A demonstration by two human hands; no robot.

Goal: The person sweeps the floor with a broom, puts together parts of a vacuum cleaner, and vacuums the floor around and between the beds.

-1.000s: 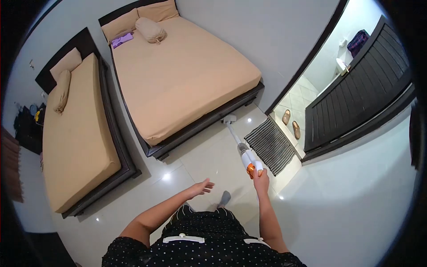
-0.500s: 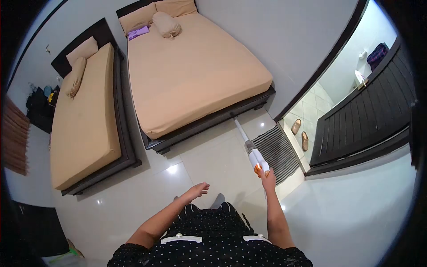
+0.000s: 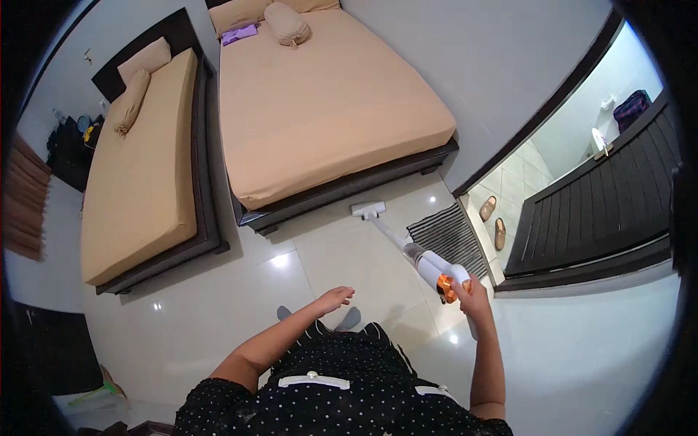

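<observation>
The white-and-orange stick vacuum cleaner (image 3: 430, 267) is gripped by its handle in the right hand (image 3: 474, 298) and slanted, presumably so its head lies flat on glossy tiles (image 3: 331, 258) beside the larger bed (image 3: 334, 109); the left hand (image 3: 335, 300) is held empty, loosely open.

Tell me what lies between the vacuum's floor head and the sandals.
Between the floor head and the sandals lie some floor tile, the striped mat and the doorway sill, as the head view shows.
</observation>
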